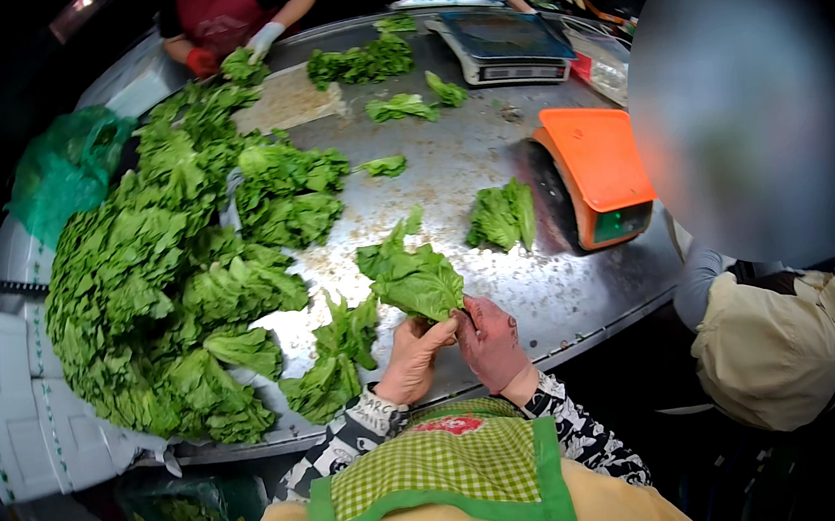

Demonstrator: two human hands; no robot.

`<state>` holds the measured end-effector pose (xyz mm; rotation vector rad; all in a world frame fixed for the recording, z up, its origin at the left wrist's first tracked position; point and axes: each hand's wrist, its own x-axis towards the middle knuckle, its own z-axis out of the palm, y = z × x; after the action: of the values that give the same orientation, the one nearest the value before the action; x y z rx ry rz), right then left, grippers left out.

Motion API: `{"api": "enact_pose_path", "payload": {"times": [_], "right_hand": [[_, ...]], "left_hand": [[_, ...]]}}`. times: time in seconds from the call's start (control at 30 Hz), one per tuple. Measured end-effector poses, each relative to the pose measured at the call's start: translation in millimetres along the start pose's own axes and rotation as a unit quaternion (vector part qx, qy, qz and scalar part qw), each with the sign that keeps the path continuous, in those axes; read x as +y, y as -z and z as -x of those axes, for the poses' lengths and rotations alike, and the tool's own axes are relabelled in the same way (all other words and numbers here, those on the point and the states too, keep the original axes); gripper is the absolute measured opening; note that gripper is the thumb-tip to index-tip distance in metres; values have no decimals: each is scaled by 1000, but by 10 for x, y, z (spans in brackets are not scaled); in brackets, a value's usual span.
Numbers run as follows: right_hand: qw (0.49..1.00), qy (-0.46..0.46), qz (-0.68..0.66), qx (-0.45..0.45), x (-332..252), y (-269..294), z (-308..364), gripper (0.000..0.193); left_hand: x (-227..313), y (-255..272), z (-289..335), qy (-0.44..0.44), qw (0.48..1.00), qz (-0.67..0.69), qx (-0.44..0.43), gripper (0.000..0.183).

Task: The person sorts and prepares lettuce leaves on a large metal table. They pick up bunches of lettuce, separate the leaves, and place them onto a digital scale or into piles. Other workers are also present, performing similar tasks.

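A leafy green lettuce head [417, 279] is held near the front edge of the metal table, its leaves pointing away from me. My left hand [410, 360], bare, pinches its near end between thumb and fingers. Closed on the same end is my right hand [492, 342], in a thin pinkish glove; its fingertips meet the left thumb. To the left of my hands lie loose lettuce leaves [332, 364]. A small lettuce bunch [502, 216] rests farther off, beside the orange scale. The stem end between my fingers is mostly hidden.
A large lettuce pile [153, 276] covers the table's left side. An orange scale [598, 168] stands right, a flat scale [502, 43] at the back. Two people work across the metal table [430, 184]; another person's cream garment [773, 352] shows at right. White foam boxes [14, 400] stand left.
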<state>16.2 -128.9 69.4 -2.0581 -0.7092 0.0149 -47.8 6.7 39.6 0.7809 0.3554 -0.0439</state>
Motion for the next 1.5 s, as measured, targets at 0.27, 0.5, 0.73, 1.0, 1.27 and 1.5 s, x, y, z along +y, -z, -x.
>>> {"api": "enact_pose_path", "payload": {"times": [0.27,0.5,0.73,1.0,1.27,1.5], "right_hand": [[990,-70,-72,-100,-255,-660,-132,16],[969,-94,-156,-166,-459,-1030,-207,13],[981,-65,-157,-89,-643,-1452,-373,11],[897,-242,-368,-29,-426,-1252,-641,12],[839,44,290,-458,-420,-857,-566,29],[870,139,13,-473,-1229,-2231,-975,52]], "left_hand": [[180,337,183,-140,974,36,177,51],[443,795,424,-191,966,-35,173,43],[503,943,308,-277,917,69,277,53],[718,1314,371,-229,931,221,176,29],[911,1644,931,-240,924,260,142,36],[780,1611,1371,-324,866,216,313,28]]}}
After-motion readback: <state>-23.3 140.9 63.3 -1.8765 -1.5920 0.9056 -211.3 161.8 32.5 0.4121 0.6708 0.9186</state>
